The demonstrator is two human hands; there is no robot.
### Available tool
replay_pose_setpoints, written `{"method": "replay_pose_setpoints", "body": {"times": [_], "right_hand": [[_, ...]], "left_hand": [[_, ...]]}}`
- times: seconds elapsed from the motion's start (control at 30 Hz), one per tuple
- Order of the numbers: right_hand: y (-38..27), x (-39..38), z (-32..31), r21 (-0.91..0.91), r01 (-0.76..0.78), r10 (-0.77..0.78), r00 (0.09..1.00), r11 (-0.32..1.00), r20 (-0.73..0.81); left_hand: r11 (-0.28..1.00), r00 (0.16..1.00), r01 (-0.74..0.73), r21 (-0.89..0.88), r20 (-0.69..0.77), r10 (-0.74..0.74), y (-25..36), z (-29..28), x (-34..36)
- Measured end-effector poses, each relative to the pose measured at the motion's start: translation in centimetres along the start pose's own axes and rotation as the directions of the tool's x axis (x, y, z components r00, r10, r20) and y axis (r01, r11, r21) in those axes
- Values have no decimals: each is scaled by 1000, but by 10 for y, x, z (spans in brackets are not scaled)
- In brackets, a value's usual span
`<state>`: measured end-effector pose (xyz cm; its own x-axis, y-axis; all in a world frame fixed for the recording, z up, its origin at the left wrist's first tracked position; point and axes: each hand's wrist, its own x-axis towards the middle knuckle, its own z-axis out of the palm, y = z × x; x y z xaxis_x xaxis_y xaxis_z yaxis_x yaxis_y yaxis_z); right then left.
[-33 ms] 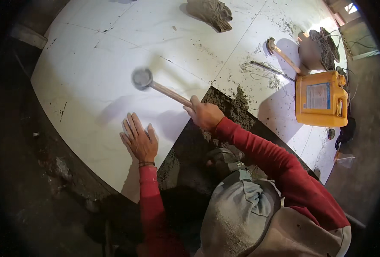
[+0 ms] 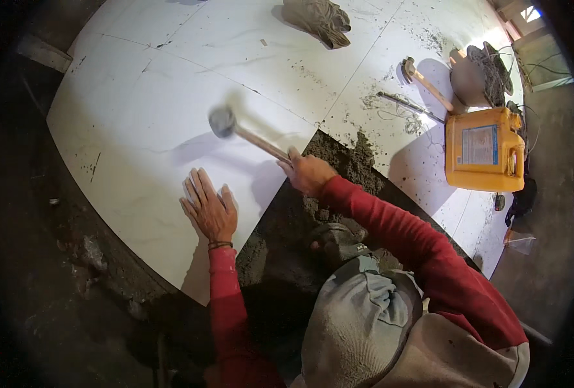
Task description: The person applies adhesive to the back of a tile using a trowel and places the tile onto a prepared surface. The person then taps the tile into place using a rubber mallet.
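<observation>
My right hand (image 2: 310,174) is wrapped round the wooden handle of a mallet (image 2: 259,141). The mallet's dark grey head, smeared by motion, hangs over a large white floor tile (image 2: 132,145) and casts a shadow on it. On that same tile my left hand (image 2: 212,212) lies flat, fingers stretched out, near its front edge. Dark, crumbly mortar (image 2: 355,158) borders the tile on the right, below my right forearm.
At the right stands a yellow jerrycan (image 2: 481,150), with a claw hammer (image 2: 427,85) and a dark rod (image 2: 408,105) lying close to it. Behind it is a mortar-caked bucket (image 2: 471,81). A crumpled brown cloth (image 2: 317,21) lies on tiles at the far side.
The mallet's head has swung slightly to the right. Both hands stay almost where they were, the left still flat on the tile.
</observation>
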<state>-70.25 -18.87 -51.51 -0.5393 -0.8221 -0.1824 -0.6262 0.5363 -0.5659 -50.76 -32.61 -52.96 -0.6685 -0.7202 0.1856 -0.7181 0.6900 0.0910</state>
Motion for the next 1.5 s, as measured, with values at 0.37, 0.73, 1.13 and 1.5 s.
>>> {"method": "replay_pose_setpoints", "body": {"times": [0.37,0.73,1.13,1.5], "right_hand": [[-25,-23,-32,154,-50,52,999,987,-9],[-21,-35,-57,202,1,21,994,979,-108],[-25,-47,-60,304,67,-13,984,950,-177],[-4,-63,-54,382,65,35,968,922,-249]], "left_hand": [[999,998,24,44,-51,-22,-6,3,5],[999,997,34,16,-63,-33,-11,11,8],[995,998,68,66,-5,-68,-15,10,0],[996,997,80,48,-10,-80,-9,7,1]]}}
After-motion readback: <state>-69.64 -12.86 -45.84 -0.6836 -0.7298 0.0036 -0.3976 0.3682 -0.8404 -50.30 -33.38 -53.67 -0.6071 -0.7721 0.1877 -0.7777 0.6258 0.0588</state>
